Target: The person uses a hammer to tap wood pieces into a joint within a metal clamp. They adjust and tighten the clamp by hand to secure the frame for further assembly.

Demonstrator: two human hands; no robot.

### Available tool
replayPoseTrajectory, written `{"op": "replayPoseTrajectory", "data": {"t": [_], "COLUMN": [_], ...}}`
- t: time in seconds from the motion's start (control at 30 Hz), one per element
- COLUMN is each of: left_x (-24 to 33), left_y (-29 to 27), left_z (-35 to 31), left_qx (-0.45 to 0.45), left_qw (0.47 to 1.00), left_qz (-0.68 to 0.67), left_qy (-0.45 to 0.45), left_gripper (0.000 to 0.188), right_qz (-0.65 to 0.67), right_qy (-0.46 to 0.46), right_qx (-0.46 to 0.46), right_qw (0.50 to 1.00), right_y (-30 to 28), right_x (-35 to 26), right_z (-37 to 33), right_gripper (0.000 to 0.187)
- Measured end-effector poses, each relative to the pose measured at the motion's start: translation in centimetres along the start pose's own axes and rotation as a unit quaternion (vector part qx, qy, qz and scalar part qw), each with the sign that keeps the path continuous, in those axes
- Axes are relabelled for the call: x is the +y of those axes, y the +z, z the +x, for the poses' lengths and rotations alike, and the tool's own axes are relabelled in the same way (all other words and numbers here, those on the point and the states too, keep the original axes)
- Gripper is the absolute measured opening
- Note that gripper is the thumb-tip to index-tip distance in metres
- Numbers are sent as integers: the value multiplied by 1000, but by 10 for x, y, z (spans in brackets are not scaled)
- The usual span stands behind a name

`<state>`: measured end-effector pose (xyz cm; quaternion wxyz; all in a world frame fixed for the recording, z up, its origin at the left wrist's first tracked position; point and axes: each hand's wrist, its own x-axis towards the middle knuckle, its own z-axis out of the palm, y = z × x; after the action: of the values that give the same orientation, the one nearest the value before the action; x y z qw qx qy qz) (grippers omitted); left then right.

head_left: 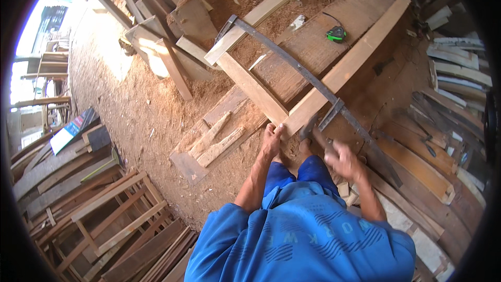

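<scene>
A pale wooden frame [360, 57] lies on a rough plank bench [323, 62], its near corner toward me. My left hand [272, 138] is closed at that near corner, fingers curled and thumb against the wood. My right hand [344, 161] is wrapped round the handle of a hammer [324, 140]. The hammer's dark head [309, 126] is close to the frame's near end, right of my left hand; whether it touches is unclear. A long dark bar clamp [292, 62] spans the frame's two long rails. A green tape measure [336, 33] rests on the bench inside the frame.
Two narrow wood offcuts [220, 145] lie on the bench's near left end. Sawdust [141, 136] covers the floor. Boards [193, 21] lean at the far left. Slatted wooden frames [109, 224] are stacked lower left, and planks [412, 159] lie at the right.
</scene>
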<state>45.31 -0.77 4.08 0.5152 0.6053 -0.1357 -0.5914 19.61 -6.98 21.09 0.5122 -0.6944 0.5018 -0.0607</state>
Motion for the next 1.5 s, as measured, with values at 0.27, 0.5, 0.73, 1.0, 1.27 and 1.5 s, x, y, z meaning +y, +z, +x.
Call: {"op": "replayPoseTrajectory", "data": {"t": [0.27,0.5,0.73,1.0,1.27,1.5], "left_x": [-3,-28,-50,-48,-32,-26], "left_y": [-1,0,-11,-5,12,9], "left_z": [-12,-17,-20,-21,-21,-20], "left_qx": [46,116,88,39,59,57], "left_qw": [998,988,977,977,976,980], "left_qz": [0,-69,-169,-188,-188,-173], "left_qy": [-30,-75,-100,-88,-93,-76], "left_gripper": [30,34,42,39,30,28], "right_qz": [227,497,529,506,518,432], "right_qy": [191,212,228,226,269,138], "right_qx": [-54,-49,-187,-139,-61,-121], "right_qw": [953,840,796,820,810,883], "right_y": [101,143,136,140,176,126], "right_x": [98,131,138,173,220,173], "right_z": [-68,45,71,77,69,56], "right_gripper": [26,24,23,20,31,29]}}
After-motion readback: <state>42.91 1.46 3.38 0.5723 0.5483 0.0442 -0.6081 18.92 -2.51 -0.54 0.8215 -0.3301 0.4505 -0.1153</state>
